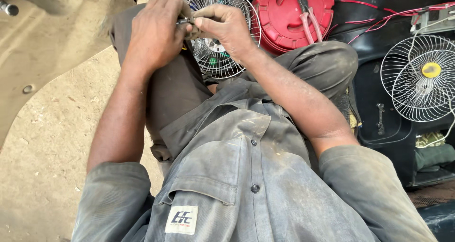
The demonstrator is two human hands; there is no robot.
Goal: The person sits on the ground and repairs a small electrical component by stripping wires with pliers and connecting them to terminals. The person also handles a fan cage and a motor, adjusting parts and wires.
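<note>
My left hand [154, 33] and my right hand [226, 26] meet above my knees, both closed on a small dark metal part [186, 23] pinched between the fingertips. What exactly the part is stays hidden by the fingers. Just behind the hands lies a round wire fan guard [222, 57] with a hub and coloured bits showing through its mesh. I wear a grey work shirt [246, 175] and dark trousers.
A red round plastic lid [284, 14] with red-handled pliers [308, 19] on it lies behind the fan. Red wires [379, 21] run right. A second wire fan guard with a yellow hub [424, 76] rests at right on black panels. Sandy ground [42, 142] is at left.
</note>
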